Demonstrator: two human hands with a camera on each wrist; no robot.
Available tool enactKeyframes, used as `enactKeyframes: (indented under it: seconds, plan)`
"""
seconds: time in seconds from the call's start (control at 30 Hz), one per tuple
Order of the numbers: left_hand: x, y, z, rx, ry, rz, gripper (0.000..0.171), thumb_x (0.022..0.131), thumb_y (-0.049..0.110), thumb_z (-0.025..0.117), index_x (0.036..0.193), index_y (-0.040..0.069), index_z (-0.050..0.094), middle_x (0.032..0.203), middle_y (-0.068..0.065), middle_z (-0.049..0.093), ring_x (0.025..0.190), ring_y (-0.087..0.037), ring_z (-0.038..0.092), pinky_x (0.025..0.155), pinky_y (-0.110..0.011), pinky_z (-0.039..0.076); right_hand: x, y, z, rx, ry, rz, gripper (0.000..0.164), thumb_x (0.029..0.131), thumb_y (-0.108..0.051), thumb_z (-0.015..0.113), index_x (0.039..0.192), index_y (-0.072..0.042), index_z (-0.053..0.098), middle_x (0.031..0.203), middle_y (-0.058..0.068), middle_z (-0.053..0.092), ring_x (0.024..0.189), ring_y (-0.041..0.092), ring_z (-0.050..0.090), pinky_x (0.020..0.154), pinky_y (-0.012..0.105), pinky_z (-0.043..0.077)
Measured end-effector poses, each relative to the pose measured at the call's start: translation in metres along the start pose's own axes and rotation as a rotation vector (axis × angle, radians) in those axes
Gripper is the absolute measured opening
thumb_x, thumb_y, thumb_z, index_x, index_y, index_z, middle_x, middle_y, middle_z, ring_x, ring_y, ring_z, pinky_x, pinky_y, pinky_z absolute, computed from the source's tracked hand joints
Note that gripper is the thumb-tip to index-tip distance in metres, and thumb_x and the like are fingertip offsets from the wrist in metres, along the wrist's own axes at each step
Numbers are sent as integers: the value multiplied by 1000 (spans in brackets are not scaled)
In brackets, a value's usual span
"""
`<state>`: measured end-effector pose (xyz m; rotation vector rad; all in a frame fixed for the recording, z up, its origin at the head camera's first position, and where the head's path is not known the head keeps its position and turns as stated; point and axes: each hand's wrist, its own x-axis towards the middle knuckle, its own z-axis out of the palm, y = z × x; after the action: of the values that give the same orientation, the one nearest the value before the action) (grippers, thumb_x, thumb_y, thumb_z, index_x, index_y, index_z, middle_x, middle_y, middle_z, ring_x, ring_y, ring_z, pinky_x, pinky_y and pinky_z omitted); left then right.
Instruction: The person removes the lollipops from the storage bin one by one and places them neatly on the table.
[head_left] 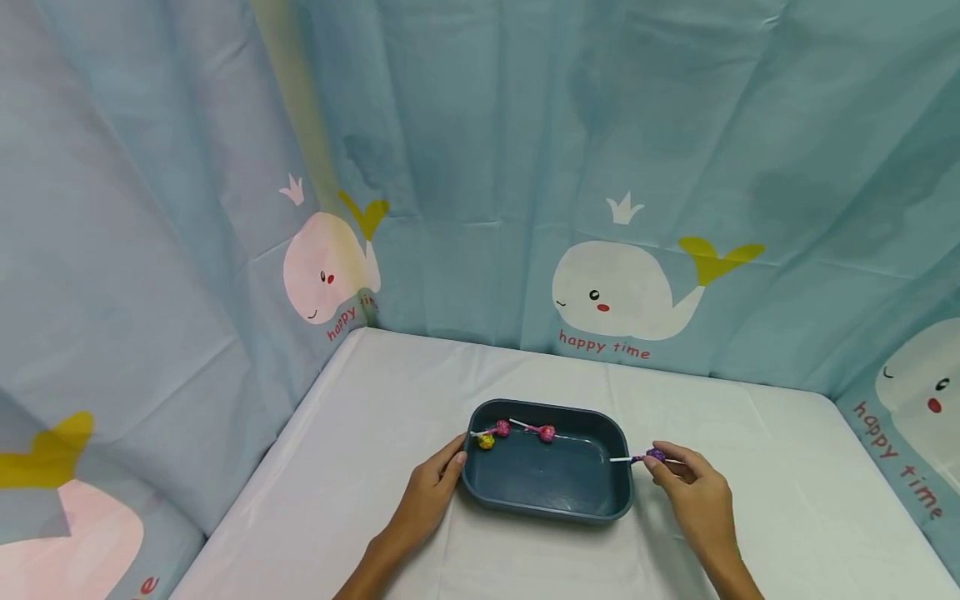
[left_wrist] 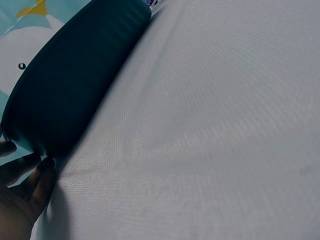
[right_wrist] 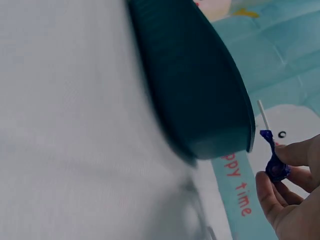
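Whale-printed backdrop [head_left: 465,150] and white-covered tabletop [head_left: 375,417], with the dark tray [head_left: 547,487] as point of reference.

Purple lollipop [head_left: 656,455]: held off the tabletop just beyond the tray's right end, white stick directed toward the tray. In the head view the stick's tip crosses the right rim; in the right wrist view a gap separates the wrapped ball from the tray's outer wall. Right hand [head_left: 693,492]: thumb and fingers drawn narrow, pinching the ball rather than the stick.

Handling, as judged: the lollipop is likely light, its hard ball tolerant of a firm pinch, its wrapper smooth and somewhat slippery; the thin stick may bend under sideways load. The ball, or the twisted wrapper beside it, offers the surest hold. The tray is probably stiff and light, easily slid if bumped, and best taken at one end by rim and outer wall.

Left hand [head_left: 429,492]: holding the tray's left end, fingers partly bent against the outer wall; whether the thumb overlaps the rim cannot be told.

Within the tray: yellow lollipop [head_left: 486,442] and pink lollipop [head_left: 502,427] close together in the far left corner; second pink lollipop [head_left: 547,433] to their right, near the far wall, stick pointing left.

Behind the tray: a printed white whale [head_left: 615,287], lettered "happy time."
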<state>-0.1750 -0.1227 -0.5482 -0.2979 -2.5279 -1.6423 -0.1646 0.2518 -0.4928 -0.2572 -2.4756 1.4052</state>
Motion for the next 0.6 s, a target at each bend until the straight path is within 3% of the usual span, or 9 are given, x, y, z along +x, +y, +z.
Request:
enactKeyframes:
  seconds: [0.17,0.4,0.6]
  plan:
    - [0,1,-1,1,0,5,50,114,34,50,157,7,52,158,-13,54,148,-25,49,120,-51,41,1,9,-10,-44,11,23,40,99,-34,79,130,-9,74,118,12,77,82,4,76,71,9,55]
    - [0,2,-2,-12,-2,4,50,114,31,51,157,4,52,159,-14,53,149,-25,49,120,-50,41,0,21,-24,-133,39,73,41,99,-36,78,130,-10,75,117,13,78,82,-9,66,68,10,53]
    - [0,2,-2,-10,-4,3,52,114,33,51,156,2,51,158,-14,54,148,-26,49,120,-50,41,1,31,-38,-156,37,126,46,99,-37,78,134,-7,73,117,18,78,78,1,73,64,15,56]
